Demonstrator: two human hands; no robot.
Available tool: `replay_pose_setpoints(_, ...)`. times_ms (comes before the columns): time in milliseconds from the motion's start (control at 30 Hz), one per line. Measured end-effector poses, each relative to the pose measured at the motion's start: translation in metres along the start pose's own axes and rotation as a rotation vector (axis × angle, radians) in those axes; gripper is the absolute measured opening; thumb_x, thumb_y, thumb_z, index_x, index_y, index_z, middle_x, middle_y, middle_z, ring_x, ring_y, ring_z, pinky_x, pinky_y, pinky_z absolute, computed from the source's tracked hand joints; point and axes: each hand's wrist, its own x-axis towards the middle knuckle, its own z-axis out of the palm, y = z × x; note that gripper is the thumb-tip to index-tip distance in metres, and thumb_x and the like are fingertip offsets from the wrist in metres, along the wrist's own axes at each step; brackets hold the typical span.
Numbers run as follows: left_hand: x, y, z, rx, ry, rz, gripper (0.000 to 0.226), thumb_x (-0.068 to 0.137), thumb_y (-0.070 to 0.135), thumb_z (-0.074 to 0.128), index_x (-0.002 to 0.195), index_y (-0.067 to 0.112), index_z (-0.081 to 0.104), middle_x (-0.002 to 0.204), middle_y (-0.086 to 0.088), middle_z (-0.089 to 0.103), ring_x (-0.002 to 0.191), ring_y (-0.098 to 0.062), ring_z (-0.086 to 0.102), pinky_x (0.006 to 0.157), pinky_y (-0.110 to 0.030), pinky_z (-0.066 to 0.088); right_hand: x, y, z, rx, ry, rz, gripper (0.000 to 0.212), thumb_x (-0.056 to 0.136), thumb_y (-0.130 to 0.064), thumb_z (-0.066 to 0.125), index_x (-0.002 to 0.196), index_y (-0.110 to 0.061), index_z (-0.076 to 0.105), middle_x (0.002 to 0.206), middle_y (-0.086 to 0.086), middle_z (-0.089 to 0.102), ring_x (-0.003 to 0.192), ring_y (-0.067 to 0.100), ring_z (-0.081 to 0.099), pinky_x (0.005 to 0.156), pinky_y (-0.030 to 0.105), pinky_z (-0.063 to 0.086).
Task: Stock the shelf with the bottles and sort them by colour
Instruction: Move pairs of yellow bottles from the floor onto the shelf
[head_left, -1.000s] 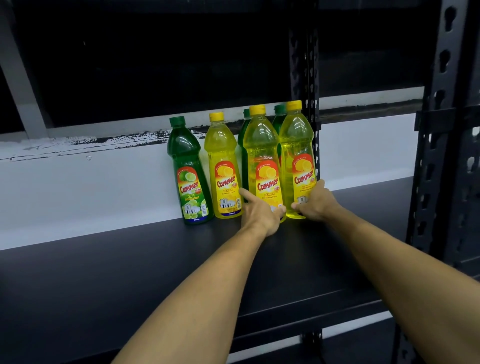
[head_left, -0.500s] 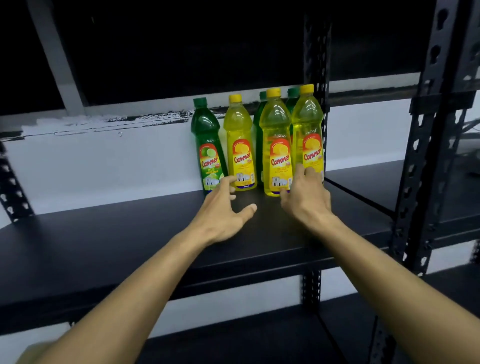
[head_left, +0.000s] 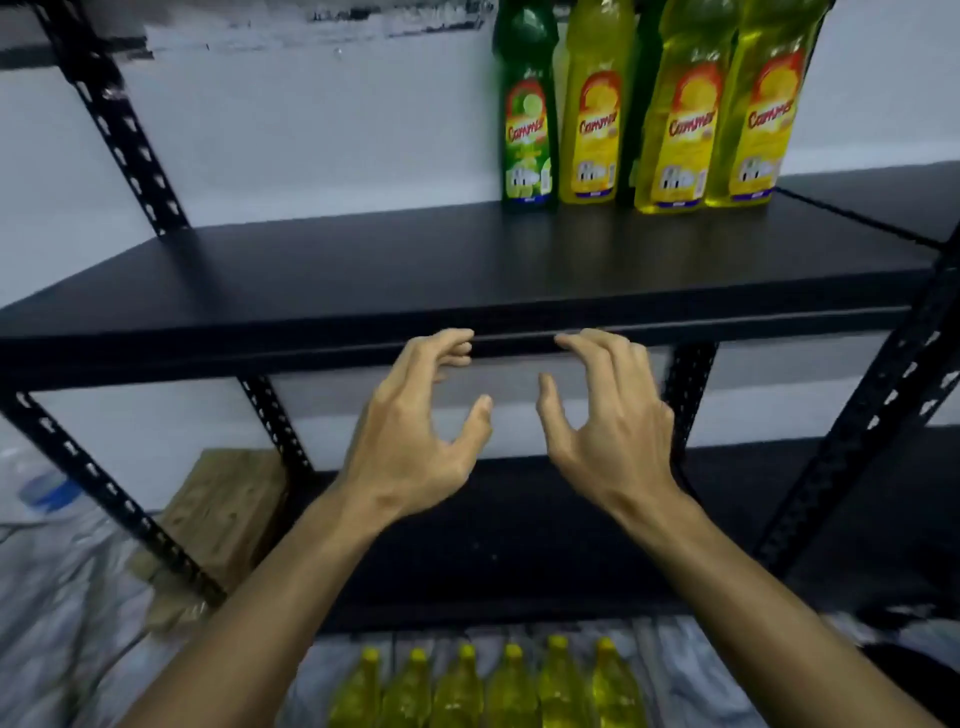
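Note:
On the black shelf (head_left: 363, 280) a green bottle (head_left: 525, 130) stands at the back, with three yellow bottles (head_left: 675, 130) to its right and more green showing behind them. My left hand (head_left: 415, 441) and my right hand (head_left: 613, 431) hover side by side in front of the shelf's front edge, below the board. Both hold nothing, fingers curled and apart. A row of several yellow bottles (head_left: 488, 686) stands on the floor below my forearms.
Black perforated uprights (head_left: 119, 135) frame the rack, with a slanted one at the right (head_left: 883, 415). A lower shelf board (head_left: 519, 519) lies under my hands. A wooden block (head_left: 223, 514) leans at the lower left. Crumpled plastic sheet (head_left: 52, 597) covers the floor.
Both hands have pulled back from the bottles on the shelf and dropped below its front edge. My view has tilted down, bringing the floor bottles into sight.

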Motion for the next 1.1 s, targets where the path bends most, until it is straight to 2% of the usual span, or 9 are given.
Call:
replay_pose_setpoints(233, -0.094, -0.074, 0.040, 0.162, -0.233, -0.314, 0.058, 0.089, 0.034, 0.063, 0.140, 0.023, 0.037, 0.130, 0.012, 0.050, 0.115, -0.002, 0.051, 0.093, -0.039, 0.051, -0.109, 0.016, 0.066, 0.043, -0.394, 0.103, 0.031, 0.088, -0.020, 0.062, 0.118, -0.013, 0.058, 0.115, 0.002, 0.057, 0.105, 0.019, 0.056, 0.054, 0.024, 0.037)
replay_pose_setpoints(367, -0.139, -0.114, 0.072, 0.203, -0.445, -0.445, 0.060, 0.091, 0.036, 0.059, 0.144, 0.024, 0.033, 0.133, 0.008, 0.049, 0.118, -0.007, 0.051, 0.090, -0.035, 0.049, -0.165, 0.033, 0.095, 0.025, -0.587, 0.176, 0.033, 0.087, -0.018, 0.062, 0.119, -0.012, 0.058, 0.114, 0.005, 0.057, 0.101, 0.025, 0.059, 0.053, 0.033, 0.047)
replay_pose_setpoints(667, -0.225, -0.161, 0.159, 0.243, -0.910, -0.586, 0.064, 0.093, 0.044, 0.051, 0.148, 0.025, 0.024, 0.146, -0.001, 0.043, 0.127, -0.024, 0.049, 0.098, -0.039, 0.043, -0.289, 0.085, 0.120, -0.078, -1.195, 0.381, 0.039, 0.093, -0.025, 0.051, 0.130, -0.017, 0.048, 0.125, 0.006, 0.047, 0.105, 0.034, 0.058, 0.077, 0.043, 0.049)
replay_pose_setpoints(733, -0.244, -0.163, 0.176, 0.283, -0.989, -0.587, 0.063, 0.093, 0.047, 0.051, 0.146, 0.023, 0.026, 0.146, -0.005, 0.044, 0.128, -0.028, 0.047, 0.099, -0.040, 0.041, -0.315, 0.090, 0.123, -0.155, -1.306, 0.421, 0.045, 0.090, -0.024, 0.050, 0.134, -0.015, 0.045, 0.129, 0.010, 0.047, 0.111, 0.037, 0.055, 0.088, 0.043, 0.047)
replay_pose_setpoints(800, -0.264, -0.164, 0.189, 0.267, -1.073, -0.591, 0.062, 0.093, 0.048, 0.050, 0.144, 0.020, 0.028, 0.142, -0.008, 0.045, 0.127, -0.030, 0.047, 0.098, -0.041, 0.041, -0.337, 0.092, 0.126, -0.172, -1.442, 0.563, 0.056, 0.091, -0.020, 0.050, 0.144, -0.010, 0.033, 0.137, 0.016, 0.043, 0.119, 0.037, 0.052, 0.095, 0.042, 0.043)
replay_pose_setpoints(900, -0.289, -0.167, 0.199, 0.238, -1.160, -0.604, 0.063, 0.094, 0.044, 0.050, 0.145, 0.018, 0.025, 0.141, -0.011, 0.044, 0.122, -0.034, 0.051, 0.092, -0.044, 0.047, -0.369, 0.092, 0.128, -0.178, -1.582, 0.768, 0.057, 0.094, -0.026, 0.053, 0.141, -0.005, 0.027, 0.133, 0.020, 0.044, 0.118, 0.038, 0.053, 0.089, 0.040, 0.046)
replay_pose_setpoints(967, -0.298, -0.169, 0.203, 0.255, -1.180, -0.604, 0.061, 0.094, 0.041, 0.052, 0.144, 0.017, 0.026, 0.140, -0.013, 0.046, 0.120, -0.036, 0.053, 0.090, -0.044, 0.048, -0.384, 0.090, 0.131, -0.163, -1.610, 0.940, 0.066, 0.096, -0.032, 0.052, 0.143, 0.000, 0.019, 0.138, 0.022, 0.041, 0.124, 0.036, 0.050, 0.092, 0.038, 0.045)
replay_pose_setpoints(1033, -0.301, -0.170, 0.207, 0.268, -1.202, -0.600, 0.061, 0.095, 0.038, 0.052, 0.145, 0.015, 0.026, 0.138, -0.014, 0.047, 0.119, -0.038, 0.053, 0.090, -0.044, 0.048, -0.398, 0.087, 0.135, -0.160, -1.631, 1.071, 0.087, 0.096, -0.040, 0.052, 0.148, 0.006, 0.000, 0.146, 0.024, 0.033, 0.131, 0.035, 0.043, 0.098, 0.037, 0.042)
replay_pose_setpoints(1100, -0.301, -0.171, 0.210, 0.279, -1.216, -0.604, 0.061, 0.095, 0.037, 0.053, 0.146, 0.015, 0.025, 0.138, -0.014, 0.047, 0.118, -0.039, 0.054, 0.090, -0.044, 0.047, -0.408, 0.084, 0.141, -0.181, -1.582, 1.161, 0.102, 0.091, -0.047, 0.058, 0.148, 0.005, -0.009, 0.145, 0.023, 0.037, 0.130, 0.035, 0.044, 0.099, 0.038, 0.042)
